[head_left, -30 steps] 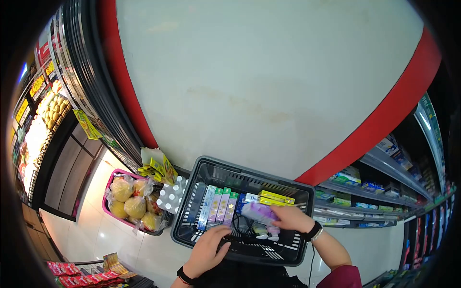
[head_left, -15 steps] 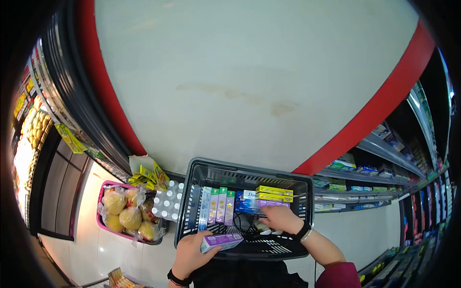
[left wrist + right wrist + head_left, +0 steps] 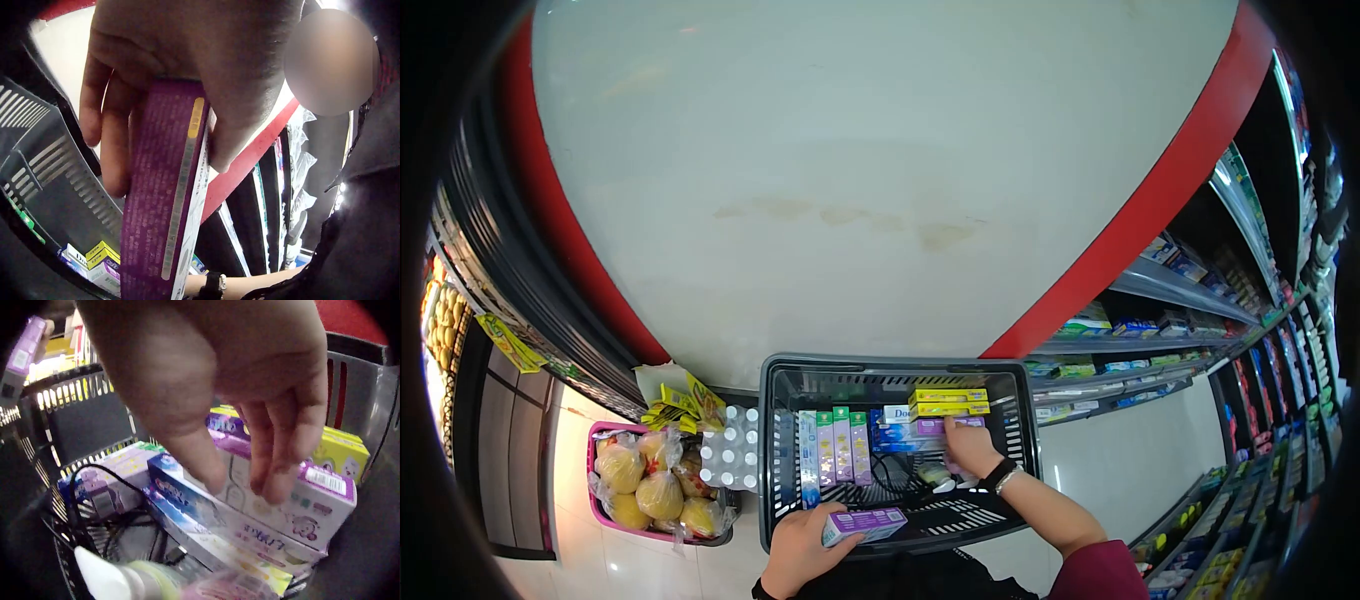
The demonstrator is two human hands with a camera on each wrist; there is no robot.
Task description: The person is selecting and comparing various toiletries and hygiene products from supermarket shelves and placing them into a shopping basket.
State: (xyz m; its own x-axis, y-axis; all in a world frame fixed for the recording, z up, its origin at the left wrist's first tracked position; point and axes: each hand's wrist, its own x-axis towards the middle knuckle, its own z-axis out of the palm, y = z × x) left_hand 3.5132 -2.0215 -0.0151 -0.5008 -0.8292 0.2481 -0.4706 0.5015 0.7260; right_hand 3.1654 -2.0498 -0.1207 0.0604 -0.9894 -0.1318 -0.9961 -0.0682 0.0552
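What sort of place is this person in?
Most likely a supermarket aisle: shelves stocked with packaged goods, a grey shopping basket holding boxes, and a pink basket of bagged fruit. The left hand holds a purple box.

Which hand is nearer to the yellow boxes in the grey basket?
Right. The right hand is inside the basket, its fingers at a purple carton just below the yellow boxes. The left hand holds a long purple box over the near rim.

Head cam: I look down on the basket from high overhead. Left wrist cam: tight under the box, facing up. Right wrist cam: close above the basket. All share its inside.
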